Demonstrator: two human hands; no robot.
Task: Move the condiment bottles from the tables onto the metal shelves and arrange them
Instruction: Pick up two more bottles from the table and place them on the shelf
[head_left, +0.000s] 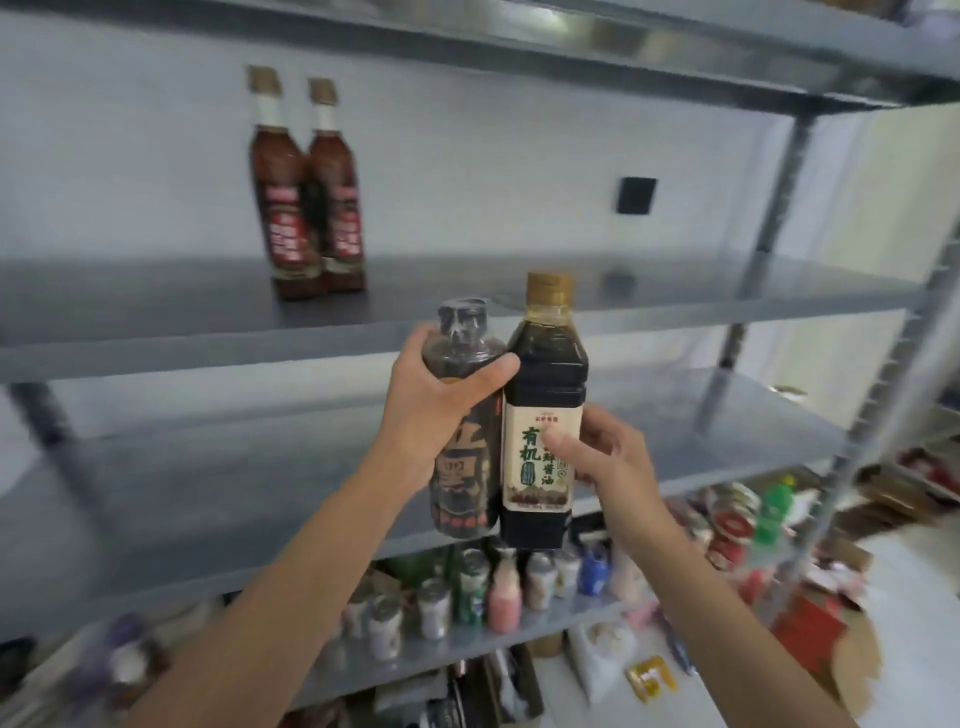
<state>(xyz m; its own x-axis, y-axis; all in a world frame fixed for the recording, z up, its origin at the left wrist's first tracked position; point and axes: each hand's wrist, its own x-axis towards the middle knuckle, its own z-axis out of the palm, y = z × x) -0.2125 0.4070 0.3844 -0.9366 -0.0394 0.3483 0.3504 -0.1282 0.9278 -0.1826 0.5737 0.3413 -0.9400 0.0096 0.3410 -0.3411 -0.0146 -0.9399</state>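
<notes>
1. Two bottles in hand, upright, side by side and touching, held in front of the metal shelves (769, 218); not yet set on any shelf.
2. Left grip (441, 410): fingers and thumb wrapped round the shoulder of the dark bottle (460, 488), high up, just under its clear-wrapped cap.
3. Right grip (605, 457): curled round the soy sauce bottle (545, 374) at label height, thumb pressed on the label front, fingers behind and mostly hidden.
4. Key relation: long axes of both bottles vertical. Middle shelf (156, 317) farther off and higher than the bottle bases, front edge passing behind the necks. Judged need: raise until the bases clear that edge, then push to the far side.
5. Already on the middle shelf: pair of red-brown bottles (311, 208), upright, touching, far left. Bare shelf surface to the right of the pair, straight beyond the hands. Left grip nearer to the pair, so the dark bottle probably best placed beside it.
6. Read on the cream label of the soy sauce bottle: 有机 in large green characters at left, 酱油 in a column at right, upper part under the thumb. Small red line above: illegible. Gold cap.
7. Dark bottle label: large blurred characters, unreadable. Red labels on the shelf pair: too blurred to read.
</notes>
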